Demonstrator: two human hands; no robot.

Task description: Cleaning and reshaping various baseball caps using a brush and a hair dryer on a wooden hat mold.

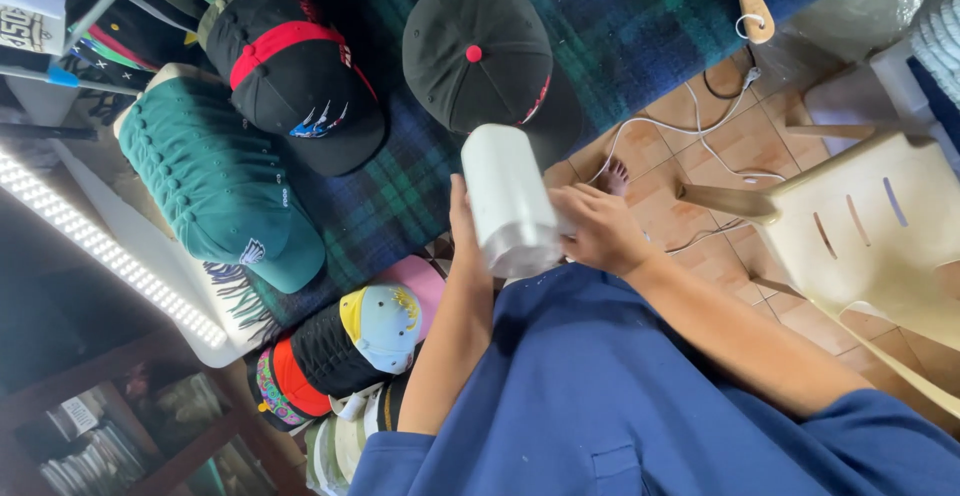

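A dark blue-and-green plaid blanket (620,26) covers the upper middle of the frame. On it lie a black cap with a red button (480,56), a black cap with a red band (295,76) and, at left, a green cap (215,181). Tiled floor (735,141) at right carries a cream plastic chair (870,231).

White paper sign (28,1) with black print, top-left corner, above caps.

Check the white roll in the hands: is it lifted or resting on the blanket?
Lifted. The white roll sits between the left hand and right hand, raised above the plaid blanket. Nothing supports it from below.
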